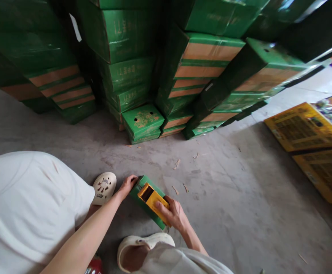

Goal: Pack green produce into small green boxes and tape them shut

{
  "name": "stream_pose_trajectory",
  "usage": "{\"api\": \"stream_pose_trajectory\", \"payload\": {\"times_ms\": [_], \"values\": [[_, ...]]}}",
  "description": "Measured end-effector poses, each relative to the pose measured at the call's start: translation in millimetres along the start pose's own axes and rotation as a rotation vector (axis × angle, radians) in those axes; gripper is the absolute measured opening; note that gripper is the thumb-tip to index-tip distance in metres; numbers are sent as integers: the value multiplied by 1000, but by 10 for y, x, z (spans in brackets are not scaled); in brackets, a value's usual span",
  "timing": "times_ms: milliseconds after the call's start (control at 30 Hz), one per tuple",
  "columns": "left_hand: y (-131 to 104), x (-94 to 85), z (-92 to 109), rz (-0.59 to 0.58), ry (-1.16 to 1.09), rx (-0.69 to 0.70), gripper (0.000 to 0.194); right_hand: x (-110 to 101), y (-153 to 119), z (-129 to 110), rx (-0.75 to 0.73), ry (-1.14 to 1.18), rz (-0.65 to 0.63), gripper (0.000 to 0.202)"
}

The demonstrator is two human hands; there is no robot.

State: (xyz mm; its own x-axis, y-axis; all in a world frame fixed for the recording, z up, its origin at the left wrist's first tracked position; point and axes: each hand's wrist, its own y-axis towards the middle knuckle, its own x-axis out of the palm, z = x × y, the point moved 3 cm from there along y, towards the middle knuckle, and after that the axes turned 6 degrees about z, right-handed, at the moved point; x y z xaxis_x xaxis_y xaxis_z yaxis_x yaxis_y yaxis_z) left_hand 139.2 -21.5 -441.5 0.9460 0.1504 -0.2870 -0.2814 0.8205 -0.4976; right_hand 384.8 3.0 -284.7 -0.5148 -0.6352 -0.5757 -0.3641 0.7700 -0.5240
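Note:
A green box (pixel 156 217) stands on the floor between my feet. At its upper left end is my left hand (pixel 128 186), its fingers bent over the box's edge. My right hand (pixel 174 213) is wrapped round a yellow box (pixel 152 200), which lies over the green one. A dark opening shows at the yellow box's upper left end. The thumb of my right hand rests on the yellow box's upper face.
Tall stacks of green cartons (pixel 131 36) stand ahead, with a low green carton (pixel 143 121) in front. Yellow cartons (pixel 305 127) are at the right. Small brown scraps (pixel 176 164) lie on the grey floor (pixel 211 182). White clogs (pixel 105 187) are on my feet.

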Motion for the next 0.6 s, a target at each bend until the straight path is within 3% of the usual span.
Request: {"api": "stream_pose_trajectory", "payload": {"times_ms": [100,200,267,333,400,500,600], "values": [[20,15,-38,59,9,-19,30,11,-4,16,-4,7,12,58],[83,-30,7,105,17,-3,41,25,-8,46,-8,19,16,60],[85,-50,60,101,9,18,37,31,-8,61,-6,16,17,61],[41,-54,102,55,-20,47,36,28,-6,62,-5,16,25,62],[-30,-41,131,-62,-27,106,45,21,-4,51,-7,23,31,62],[-107,-21,157,-227,182,231,53,11,-1,35,-3,41,26,62],[-73,-20,197,-191,394,273,49,4,5,42,-3,51,24,64]]}}
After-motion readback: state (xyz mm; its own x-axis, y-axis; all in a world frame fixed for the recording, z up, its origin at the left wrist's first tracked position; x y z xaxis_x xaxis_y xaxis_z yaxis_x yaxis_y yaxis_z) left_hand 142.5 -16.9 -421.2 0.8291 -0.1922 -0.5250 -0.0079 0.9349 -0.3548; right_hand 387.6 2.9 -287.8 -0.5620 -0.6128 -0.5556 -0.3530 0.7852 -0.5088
